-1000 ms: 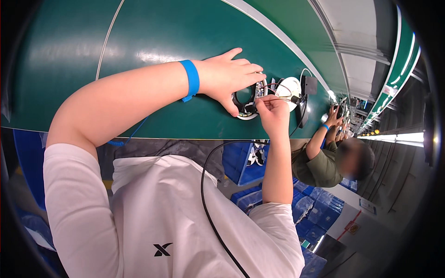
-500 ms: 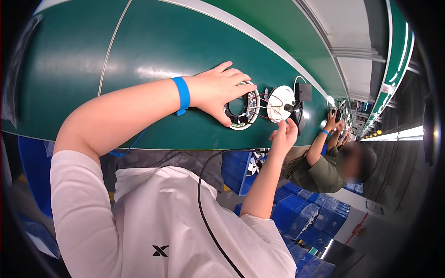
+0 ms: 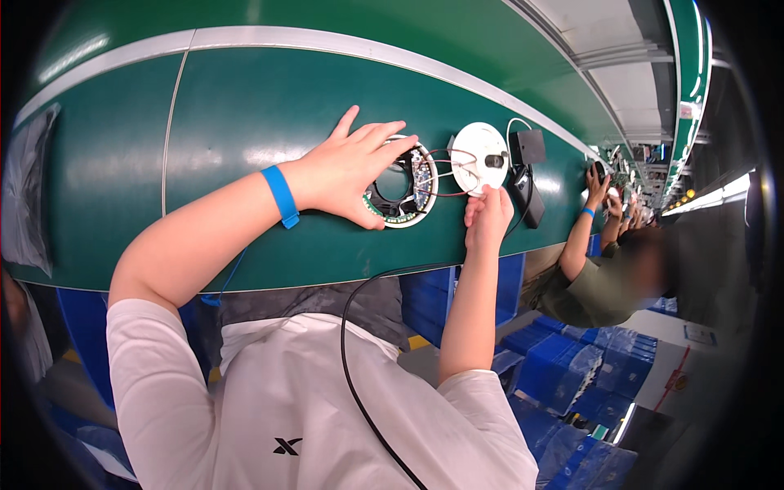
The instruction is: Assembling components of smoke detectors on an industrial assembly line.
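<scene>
A green tabletop [image 3: 245, 98] stretches before the person, and over it the left hand [image 3: 347, 173] spreads wide, thumb and fingers grasping opposite edges of a round, white-rimmed housing [image 3: 422, 181], its circuit board exposed. Just beside it, the right hand [image 3: 487, 214] pinches the lower edge of a white disc [image 3: 482, 145] between thumb and fingertips. Past the disc sit two black boxes [image 3: 530, 147], while thin wires [image 3: 443, 174], some pale, some reddish, link housing and disc.

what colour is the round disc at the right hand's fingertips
The round disc is white; the head view, the only one, shows it best.
</scene>
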Tool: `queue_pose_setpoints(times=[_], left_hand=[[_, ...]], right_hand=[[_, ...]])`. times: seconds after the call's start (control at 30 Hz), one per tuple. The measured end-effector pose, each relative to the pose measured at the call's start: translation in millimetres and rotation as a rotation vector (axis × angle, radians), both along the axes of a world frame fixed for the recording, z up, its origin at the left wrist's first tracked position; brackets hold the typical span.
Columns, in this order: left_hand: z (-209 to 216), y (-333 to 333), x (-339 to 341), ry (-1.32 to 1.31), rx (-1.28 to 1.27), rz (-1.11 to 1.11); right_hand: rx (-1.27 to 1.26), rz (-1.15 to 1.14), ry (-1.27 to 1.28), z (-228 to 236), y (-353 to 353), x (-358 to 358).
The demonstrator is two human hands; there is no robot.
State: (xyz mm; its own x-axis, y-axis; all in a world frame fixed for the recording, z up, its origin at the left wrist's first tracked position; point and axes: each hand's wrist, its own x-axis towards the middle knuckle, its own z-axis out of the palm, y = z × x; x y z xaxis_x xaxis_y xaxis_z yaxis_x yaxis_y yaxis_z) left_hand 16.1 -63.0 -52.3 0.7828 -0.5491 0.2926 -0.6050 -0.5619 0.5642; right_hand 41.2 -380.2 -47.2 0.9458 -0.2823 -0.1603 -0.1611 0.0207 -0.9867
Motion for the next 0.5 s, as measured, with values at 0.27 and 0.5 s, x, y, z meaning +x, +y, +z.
queue_pose_setpoints(times=[0.27,0.5], left_hand=[[7.7,-4.7,7.4,0.061,0.108,0.112],[3.6,8.7,33.4,0.011,0.058,0.469]], right_hand=[[0.049,0.086,-0.132,-3.2,39.1,54.7],[0.088,0.151,-0.157,-2.8,83.1,122.9]])
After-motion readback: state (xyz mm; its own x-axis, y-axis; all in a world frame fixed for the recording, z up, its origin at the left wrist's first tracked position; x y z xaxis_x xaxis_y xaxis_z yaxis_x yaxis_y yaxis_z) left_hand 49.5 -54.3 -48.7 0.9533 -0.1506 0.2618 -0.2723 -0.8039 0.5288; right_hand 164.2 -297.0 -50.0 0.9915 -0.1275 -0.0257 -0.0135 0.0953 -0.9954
